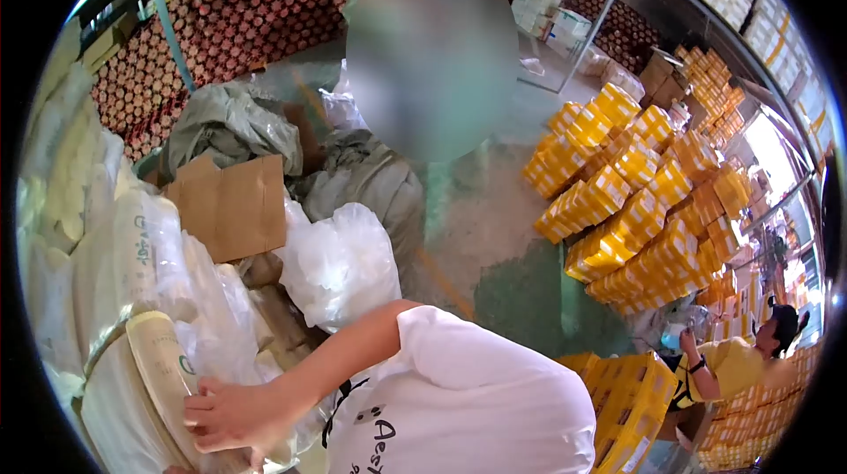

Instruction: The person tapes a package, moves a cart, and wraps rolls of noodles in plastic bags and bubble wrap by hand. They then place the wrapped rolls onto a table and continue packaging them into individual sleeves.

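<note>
My right hand reaches to the lower left, its fingers bent over a cream-coloured pack wrapped in clear plastic and the thumb set apart. The fingers press into the wrapping; what lies under the palm is hidden. Of my left hand, only a sliver of skin shows at the bottom edge, and its fingers are out of sight. More plastic-wrapped packs with green print lie stacked just beyond. A puffed white plastic bag and an opened cardboard piece rest past my forearm.
Yellow-and-white cartons stand in stacks to the right. A person in a yellow top works at the lower right beside more cartons. Grey plastic sacks lie behind the cardboard. A blurred oval covers the top middle.
</note>
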Demonstrator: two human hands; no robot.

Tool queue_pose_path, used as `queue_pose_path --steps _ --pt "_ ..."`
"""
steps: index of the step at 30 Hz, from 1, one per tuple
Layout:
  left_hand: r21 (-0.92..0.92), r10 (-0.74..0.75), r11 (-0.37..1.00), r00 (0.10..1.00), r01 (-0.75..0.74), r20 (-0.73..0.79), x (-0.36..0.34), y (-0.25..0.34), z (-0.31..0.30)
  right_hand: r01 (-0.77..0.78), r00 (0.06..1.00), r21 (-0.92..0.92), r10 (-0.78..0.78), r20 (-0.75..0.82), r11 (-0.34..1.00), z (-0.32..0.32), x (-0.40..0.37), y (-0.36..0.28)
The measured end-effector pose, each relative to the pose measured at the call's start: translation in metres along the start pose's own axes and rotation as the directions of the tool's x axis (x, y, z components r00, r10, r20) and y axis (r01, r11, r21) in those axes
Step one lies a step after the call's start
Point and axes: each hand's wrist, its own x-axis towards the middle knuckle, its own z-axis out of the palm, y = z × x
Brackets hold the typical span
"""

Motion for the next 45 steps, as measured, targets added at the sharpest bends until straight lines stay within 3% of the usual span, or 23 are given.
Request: queue_pose_path --steps 3,4,5,6,7,8,9,10,11,12,13,15,17,22,25,31,34,45 --pt "-0.037 -0.250 0.966 0.964 0.254 0.095 -0.004 -0.010 0.005 -0.015 0.999 0.069 0.013 0.036 0.997 0.014 0.013 0.004" --pt "-0.054 -0.371 0.924 0.921 0.379 0.116 -0.011 -0.015 0.009 -0.108 0.990 0.172 0.091 0.105 0.979 0.021 0.018 0.008" --pt "-0.059 -0.501 0.857 0.855 0.512 0.131 -0.025 -0.016 0.002 -0.115 0.993 0.217 0.105 0.057 0.969 0.029 0.020 0.011" --pt "0.149 -0.198 0.974 0.964 0.172 0.179 -0.008 -0.009 -0.016 -0.186 0.977 0.301 0.145 0.154 0.935 0.022 0.030 0.012" --pt "0.417 -0.071 0.908 0.996 0.045 0.049 -0.018 -0.025 -0.010 -0.183 0.970 0.181 0.148 0.192 0.966 0.016 0.038 0.005" --pt "0.414 -0.047 0.910 0.998 0.023 0.049 -0.010 -0.027 -0.018 -0.125 0.987 0.116 0.111 0.120 0.985 0.024 0.045 0.000" --pt "0.296 -0.096 0.954 0.985 0.051 0.141 -0.006 -0.036 -0.029 -0.095 0.992 0.191 0.077 0.097 0.977 0.036 0.047 -0.004" --pt "0.186 -0.109 0.980 0.970 0.069 0.216 -0.009 -0.046 -0.033 -0.087 0.991 0.139 0.072 0.110 0.986 0.050 0.051 -0.010" --pt "0.107 -0.053 0.994 0.986 0.036 0.160 -0.005 -0.040 -0.035 -0.138 0.982 0.160 0.115 0.148 0.977 0.053 0.056 -0.015" --pt "0.032 -0.026 0.999 0.974 0.019 0.227 -0.004 -0.043 -0.040 -0.165 0.980 0.155 0.144 0.139 0.974 0.052 0.065 -0.017" --pt "-0.016 -0.036 0.999 0.983 0.040 0.181 -0.008 -0.045 -0.038 -0.293 0.904 0.223 0.193 0.381 0.930 0.045 0.077 -0.015" --pt "-0.102 -0.037 0.993 0.990 0.050 0.134 -0.015 -0.056 -0.031 -0.324 0.923 0.323 0.222 0.315 0.889 0.044 0.080 -0.010" --pt "-0.189 -0.048 0.979 0.992 0.070 0.117 -0.020 -0.060 -0.025 -0.231 0.951 0.291 0.152 0.269 0.928 0.044 0.077 -0.007" --pt "-0.287 -0.105 0.952 0.994 0.111 0.037 -0.021 -0.059 -0.021 -0.219 0.961 0.224 0.169 0.220 0.950 0.042 0.075 -0.014" --pt "-0.193 -0.105 0.977 0.992 0.088 -0.076 -0.018 -0.048 -0.016 -0.285 0.958 0.293 0.259 0.125 0.913 0.047 0.069 -0.018" --pt "0.017 0.053 0.999 0.941 -0.050 -0.333 -0.022 -0.052 0.004 -0.233 0.972 0.396 0.215 0.091 0.888 0.045 0.062 -0.015" --pt "0.092 0.113 0.993 0.890 -0.080 -0.442 -0.026 -0.053 0.013 -0.107 0.991 0.466 0.131 -0.019 0.878 0.045 0.062 -0.012" --pt "0.255 0.166 0.967 0.735 0.010 -0.658 -0.025 -0.052 0.035 -0.021 0.983 0.488 0.107 -0.149 0.873 0.048 0.038 -0.014"
